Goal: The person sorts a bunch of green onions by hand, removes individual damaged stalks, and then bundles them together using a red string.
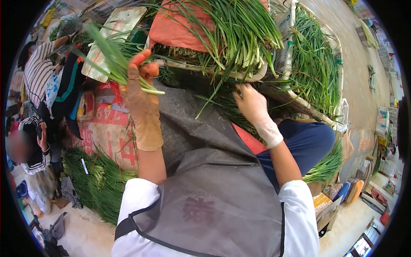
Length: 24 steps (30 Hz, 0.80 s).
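My left hand (143, 102), in a soiled glove with bare orange-stained fingertips, holds a small bunch of long green leafy stalks (117, 66); their pale ends point right. My right hand (252, 101), in a pale glove, is bent down beside loose green leaves under the rim of a crate; whether it grips any of them cannot be told. Above it, a large heap of green stalks with pale ends (244, 41) lies on a red cloth (183, 29) over the crate. A dark apron (205, 154) covers my lap.
A second crate of green stalks (316, 61) stands at the upper right. Bundled greens (99, 180) lie on the lower left, beside a printed sack (106, 138). A pale board (112, 41) leans at the upper left. Other people (38, 70) are at the left.
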Motion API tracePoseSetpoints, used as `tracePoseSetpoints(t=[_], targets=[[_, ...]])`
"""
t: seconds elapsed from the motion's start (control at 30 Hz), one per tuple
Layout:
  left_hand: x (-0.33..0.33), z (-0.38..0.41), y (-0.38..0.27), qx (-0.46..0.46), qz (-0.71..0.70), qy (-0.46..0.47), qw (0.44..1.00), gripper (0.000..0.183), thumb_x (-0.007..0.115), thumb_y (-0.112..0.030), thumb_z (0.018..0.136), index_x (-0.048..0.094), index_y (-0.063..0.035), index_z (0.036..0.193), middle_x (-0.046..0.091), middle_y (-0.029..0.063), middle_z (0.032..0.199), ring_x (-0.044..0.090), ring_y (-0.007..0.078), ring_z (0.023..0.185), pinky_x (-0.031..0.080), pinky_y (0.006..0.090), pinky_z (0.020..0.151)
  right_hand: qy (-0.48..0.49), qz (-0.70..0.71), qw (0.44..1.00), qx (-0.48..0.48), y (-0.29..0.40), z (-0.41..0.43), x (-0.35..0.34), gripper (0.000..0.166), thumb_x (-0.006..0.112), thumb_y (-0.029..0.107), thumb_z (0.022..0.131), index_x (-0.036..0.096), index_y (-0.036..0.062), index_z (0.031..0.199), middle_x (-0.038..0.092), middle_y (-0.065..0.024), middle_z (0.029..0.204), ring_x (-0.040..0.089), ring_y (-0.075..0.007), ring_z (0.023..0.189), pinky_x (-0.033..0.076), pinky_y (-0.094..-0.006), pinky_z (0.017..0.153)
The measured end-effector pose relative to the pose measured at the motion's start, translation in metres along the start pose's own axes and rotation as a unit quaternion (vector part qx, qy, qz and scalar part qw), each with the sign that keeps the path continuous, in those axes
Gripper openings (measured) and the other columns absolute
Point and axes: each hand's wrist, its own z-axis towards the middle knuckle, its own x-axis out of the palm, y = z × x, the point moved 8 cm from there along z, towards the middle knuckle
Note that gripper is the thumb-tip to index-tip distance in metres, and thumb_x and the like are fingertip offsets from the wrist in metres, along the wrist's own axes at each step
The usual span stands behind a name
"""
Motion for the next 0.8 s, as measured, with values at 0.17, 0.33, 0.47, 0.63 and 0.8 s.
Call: tracePoseSetpoints(t=[0.17, 0.33, 0.47, 0.63, 0.8], targets=[[0.035, -0.014, 0.071, -0.295, -0.25, 0.078, 0.919, 0.03, 0.055, -0.027, 0.091, 0.057, -0.0021, 0.107, 0.036, -0.0046, 0.053, 0.027, 0.0054, 0.041, 0.023, 0.0197, 0.04, 0.015, -0.145, 0.98, 0.134, 0.012, 0.101, 0.049, 0.025, 0.055, 0.03, 0.086, 0.058, 0.0055, 0.09, 0.063, -0.0144, 0.074, 0.062, -0.0341, 0.071, 0.049, -0.0417, 0.062], [0.013, -0.046, 0.107, -0.394, -0.117, 0.035, 0.911, 0.03, 0.052, -0.025, 0.093, 0.056, -0.0011, 0.11, 0.042, -0.0037, 0.057, 0.029, 0.0051, 0.042, 0.024, 0.0203, 0.041, -0.106, 0.13, 0.981, 0.1, 0.02, 0.065, 0.002, 0.023, 0.057, 0.026, 0.086, 0.059, 0.0039, 0.085, 0.061, -0.0138, 0.068, 0.061, -0.0322, 0.065, 0.045, -0.0399, 0.057], [0.022, -0.063, 0.146, -0.448, -0.074, 0.023, 0.891, 0.031, 0.06, -0.016, 0.088, 0.055, 0.001, 0.113, 0.057, 0.0027, 0.073, 0.038, 0.0051, 0.045, 0.027, 0.0203, 0.041, -0.033, 0.405, 0.895, 0.184, 0.011, 0.04, 0.014, 0.017, 0.057, 0.02, 0.088, 0.061, 0.0028, 0.085, 0.057, -0.0054, 0.062, 0.054, -0.0153, 0.052, 0.041, -0.0283, 0.049], [0.044, -0.077, 0.163, -0.487, -0.107, 0.05, 0.865, 0.024, 0.062, -0.015, 0.087, 0.059, 0.0014, 0.103, 0.057, 0.0028, 0.068, 0.039, 0.0059, 0.043, 0.03, 0.0212, 0.039, 0.049, 0.616, 0.772, 0.147, 0.04, 0.024, 0.018, 0.015, 0.055, 0.015, 0.091, 0.06, 0.0009, 0.089, 0.055, 0.0005, 0.063, 0.047, -0.0057, 0.051, 0.036, -0.0189, 0.047], [0.049, -0.082, 0.159, -0.464, -0.086, 0.084, 0.878, 0.024, 0.062, -0.019, 0.087, 0.061, 0.001, 0.101, 0.06, 0.0029, 0.071, 0.04, 0.0056, 0.044, 0.032, 0.0209, 0.041, 0.049, 0.521, 0.845, 0.113, 0.032, 0.012, 0.004, 0.016, 0.055, 0.016, 0.092, 0.059, 0.0009, 0.088, 0.051, 0.0027, 0.062, 0.042, -0.0042, 0.05, 0.034, -0.0185, 0.047]])
